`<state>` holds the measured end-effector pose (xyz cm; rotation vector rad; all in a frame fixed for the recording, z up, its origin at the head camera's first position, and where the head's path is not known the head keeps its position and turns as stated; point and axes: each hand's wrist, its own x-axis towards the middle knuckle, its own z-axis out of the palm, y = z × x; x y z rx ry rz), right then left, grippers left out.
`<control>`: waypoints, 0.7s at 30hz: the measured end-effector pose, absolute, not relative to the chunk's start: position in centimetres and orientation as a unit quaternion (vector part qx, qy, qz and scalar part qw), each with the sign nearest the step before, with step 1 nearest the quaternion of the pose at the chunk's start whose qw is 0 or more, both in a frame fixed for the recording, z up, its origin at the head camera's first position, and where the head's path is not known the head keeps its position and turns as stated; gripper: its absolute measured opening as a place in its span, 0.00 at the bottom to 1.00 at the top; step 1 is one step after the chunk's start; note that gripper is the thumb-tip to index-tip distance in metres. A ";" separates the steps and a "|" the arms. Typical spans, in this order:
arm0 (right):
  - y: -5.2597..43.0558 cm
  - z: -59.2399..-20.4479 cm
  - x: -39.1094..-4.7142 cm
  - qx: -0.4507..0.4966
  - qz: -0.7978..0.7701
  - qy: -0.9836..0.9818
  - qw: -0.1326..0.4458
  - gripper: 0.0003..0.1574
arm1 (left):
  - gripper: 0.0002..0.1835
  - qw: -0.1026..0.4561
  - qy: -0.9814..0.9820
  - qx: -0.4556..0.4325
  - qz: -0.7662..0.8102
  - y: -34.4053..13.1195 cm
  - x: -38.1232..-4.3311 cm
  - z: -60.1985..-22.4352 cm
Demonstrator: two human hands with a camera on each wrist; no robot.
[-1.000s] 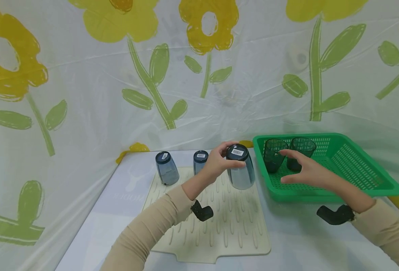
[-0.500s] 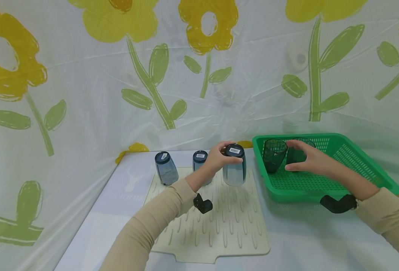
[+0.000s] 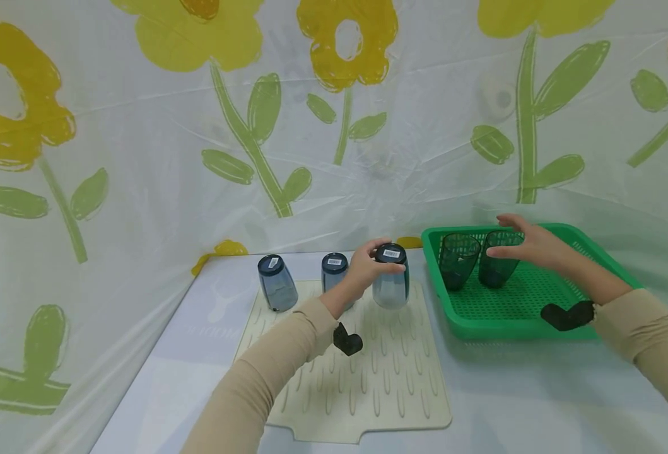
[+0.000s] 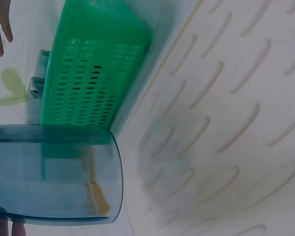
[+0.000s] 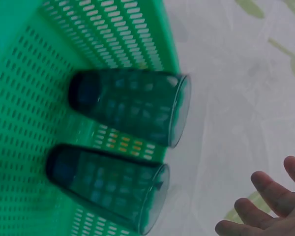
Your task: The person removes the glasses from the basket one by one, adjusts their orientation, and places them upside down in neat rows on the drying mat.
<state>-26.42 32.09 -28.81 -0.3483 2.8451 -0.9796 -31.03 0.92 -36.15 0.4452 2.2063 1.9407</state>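
Note:
My left hand (image 3: 363,268) grips an upside-down blue glass (image 3: 392,287) near its base, close over the right rear of the cream draining mat (image 3: 368,391). In the left wrist view the glass (image 4: 54,172) appears sideways, two fingertips at its lower edge. Two more blue glasses stand upside down, one at the mat's rear left corner (image 3: 277,284) and another partly behind my left hand (image 3: 334,268). My right hand (image 3: 535,246), fingers spread and holding nothing, hovers over the green basket (image 3: 464,329). Nearest to it is the right-hand upright glass (image 3: 495,274); a second upright glass (image 3: 457,261) leans beside it.
The basket stands on the white table (image 3: 509,397), just right of the mat. A flower-print plastic sheet (image 3: 424,139) hangs behind the table. Each wrist carries a black camera mount, one on the left (image 3: 347,340) and one on the right (image 3: 566,316).
My left hand has brought its glass slightly left and lower over the mat. Above the basket, my right hand has risen and shifted right, uncovering more of the right-hand glass.

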 end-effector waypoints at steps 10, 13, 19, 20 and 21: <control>33.9 -29.9 -28.9 -0.093 -0.331 0.937 0.062 0.59 | 0.33 0.073 0.757 0.117 0.638 1.9 -31.7 -37.5; 34.5 -30.3 -29.3 -0.090 -0.325 0.940 0.057 0.59 | 0.32 0.070 0.759 0.109 0.638 2.2 -31.8 -37.7; 36.0 -31.5 -30.0 -0.073 -0.332 0.939 0.057 0.60 | 0.33 0.071 0.754 0.101 0.645 2.8 -32.1 -38.3; 36.2 -31.6 -30.1 -0.070 -0.334 0.938 0.058 0.60 | 0.33 0.071 0.753 0.101 0.646 2.9 -32.1 -38.4; 36.4 -31.8 -30.2 -0.066 -0.334 0.938 0.059 0.60 | 0.33 0.070 0.753 0.100 0.646 3.0 -32.2 -38.6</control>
